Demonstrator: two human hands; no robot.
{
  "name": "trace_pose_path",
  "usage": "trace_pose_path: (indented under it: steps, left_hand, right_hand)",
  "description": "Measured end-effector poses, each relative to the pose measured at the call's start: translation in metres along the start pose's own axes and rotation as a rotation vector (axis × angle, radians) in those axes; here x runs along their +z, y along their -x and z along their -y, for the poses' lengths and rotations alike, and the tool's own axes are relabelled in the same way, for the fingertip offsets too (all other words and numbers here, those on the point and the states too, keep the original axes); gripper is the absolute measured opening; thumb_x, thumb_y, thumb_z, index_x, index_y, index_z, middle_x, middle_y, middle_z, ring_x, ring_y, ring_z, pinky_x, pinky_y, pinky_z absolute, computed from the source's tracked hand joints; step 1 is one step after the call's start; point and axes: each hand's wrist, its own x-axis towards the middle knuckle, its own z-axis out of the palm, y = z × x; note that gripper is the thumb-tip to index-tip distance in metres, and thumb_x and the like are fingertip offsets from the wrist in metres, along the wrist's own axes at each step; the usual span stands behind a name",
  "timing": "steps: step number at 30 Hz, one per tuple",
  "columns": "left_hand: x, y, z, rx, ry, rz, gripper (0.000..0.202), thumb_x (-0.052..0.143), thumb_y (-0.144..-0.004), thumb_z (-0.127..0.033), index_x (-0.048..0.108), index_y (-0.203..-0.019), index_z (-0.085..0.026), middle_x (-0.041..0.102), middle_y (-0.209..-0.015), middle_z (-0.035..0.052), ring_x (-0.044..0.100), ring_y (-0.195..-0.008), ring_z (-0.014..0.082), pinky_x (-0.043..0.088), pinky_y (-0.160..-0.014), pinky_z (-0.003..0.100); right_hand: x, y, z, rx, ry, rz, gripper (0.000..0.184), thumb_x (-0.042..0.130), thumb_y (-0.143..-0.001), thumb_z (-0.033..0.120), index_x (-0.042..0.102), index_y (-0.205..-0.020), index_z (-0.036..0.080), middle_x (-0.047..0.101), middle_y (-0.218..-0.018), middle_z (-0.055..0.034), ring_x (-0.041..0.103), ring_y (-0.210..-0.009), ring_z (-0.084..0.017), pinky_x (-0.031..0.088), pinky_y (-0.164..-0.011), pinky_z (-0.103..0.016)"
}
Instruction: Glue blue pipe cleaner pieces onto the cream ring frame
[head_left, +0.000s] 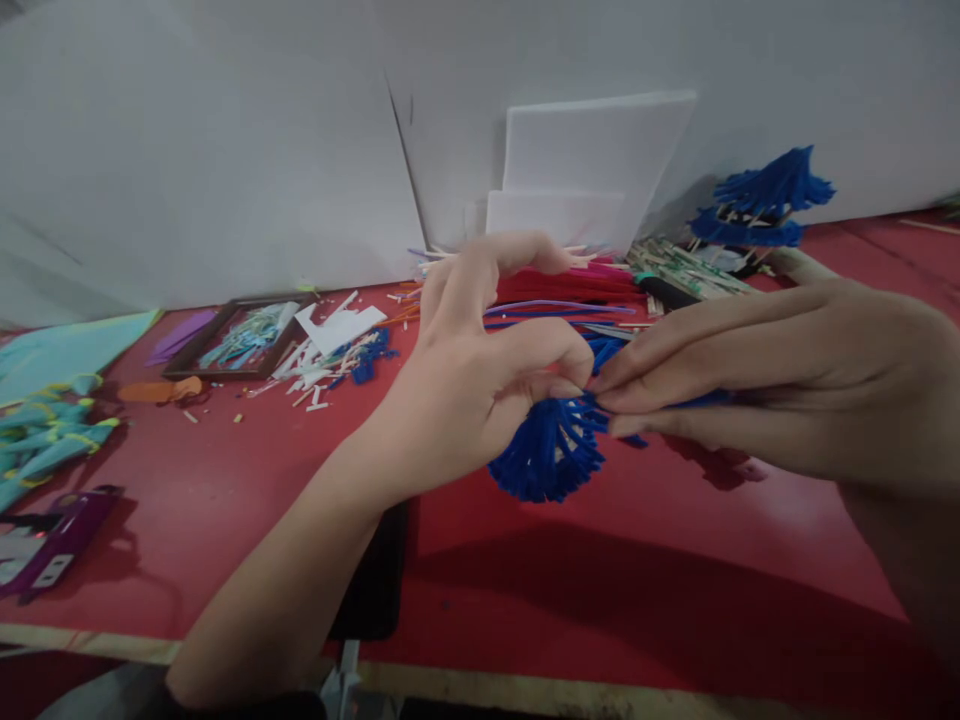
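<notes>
My left hand (pixel 469 375) pinches the upper edge of a blue fringed piece (pixel 549 458) between thumb and index finger. Its other fingers are lifted and curled. That piece looks made of fuzzy pipe cleaner lengths fanned into a round, cone-like shape, held over the red table (pixel 487 580). At its right edge, the fingertips of my right hand (pixel 780 385) are pressed together on a short blue pipe cleaner end. The exact grip is partly hidden by the fingers. Behind the hands lie blue pipe cleaners (pixel 606 350) and bundles of red ones (pixel 559 288).
A blue two-tiered model on sticks (pixel 772 200) stands back right, near thin sticks (pixel 686 268). White boards (pixel 592 145) lean on the wall. At left are a framed tray (pixel 187 362), scraps (pixel 337 355), teal pieces (pixel 56 430) and a purple device (pixel 56 545). A black phone-like slab (pixel 379 580) lies near the front edge.
</notes>
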Motion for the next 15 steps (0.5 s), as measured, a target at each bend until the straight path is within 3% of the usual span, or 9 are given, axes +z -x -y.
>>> trace_pose_path:
  steps: [3, 6, 9, 13, 15]
  left_hand:
    - [0.001, 0.001, 0.004, -0.012, -0.023, -0.013, 0.024, 0.06, -0.091, -0.013, 0.077, -0.087, -0.029, 0.058, -0.137, 0.0105, 0.054, -0.136, 0.0321, 0.051, -0.113, 0.059]
    - [-0.001, 0.0, 0.003, -0.024, -0.063, 0.043, 0.025, 0.059, -0.093, -0.013, 0.077, -0.087, -0.029, 0.056, -0.14, 0.0113, 0.052, -0.137, 0.0346, 0.05, -0.113, 0.061]
    - [-0.005, -0.002, -0.001, -0.014, -0.073, 0.05, 0.022, 0.061, -0.093, -0.012, 0.077, -0.085, -0.024, 0.054, -0.141, 0.0137, 0.051, -0.136, 0.0367, 0.047, -0.114, 0.063]
    - [-0.011, -0.003, -0.006, -0.01, -0.076, 0.04, 0.019, 0.063, -0.094, -0.009, 0.075, -0.083, -0.019, 0.051, -0.14, 0.0132, 0.05, -0.139, 0.0356, 0.044, -0.118, 0.061]
    - [-0.014, -0.003, -0.006, 0.004, -0.082, 0.055, 0.018, 0.063, -0.095, -0.01, 0.074, -0.085, -0.02, 0.051, -0.141, 0.0132, 0.049, -0.142, 0.0332, 0.044, -0.119, 0.059]
  right_hand:
    - [-0.01, 0.004, -0.01, -0.057, 0.041, 0.15, 0.027, 0.05, -0.108, 0.025, 0.076, -0.113, 0.03, 0.08, -0.113, 0.0036, 0.078, -0.097, -0.009, 0.065, -0.083, -0.016]
    - [-0.017, 0.006, -0.015, -0.087, 0.063, 0.22, 0.035, 0.042, -0.11, 0.024, 0.074, -0.123, 0.032, 0.078, -0.122, 0.0039, 0.078, -0.102, -0.011, 0.067, -0.083, -0.019]
    - [-0.02, 0.003, -0.011, -0.033, 0.024, 0.207, 0.03, 0.048, -0.11, 0.033, 0.077, -0.113, 0.032, 0.08, -0.112, 0.0057, 0.078, -0.099, -0.011, 0.068, -0.085, -0.021]
    - [-0.019, -0.004, 0.001, 0.106, -0.029, 0.025, 0.027, 0.059, -0.104, 0.044, 0.077, -0.088, 0.033, 0.08, -0.088, 0.0061, 0.079, -0.091, -0.013, 0.069, -0.082, -0.026]
    - [-0.019, -0.004, 0.003, 0.094, -0.052, 0.08, 0.029, 0.056, -0.105, 0.045, 0.078, -0.09, 0.035, 0.08, -0.09, 0.0072, 0.078, -0.094, -0.011, 0.068, -0.08, -0.024]
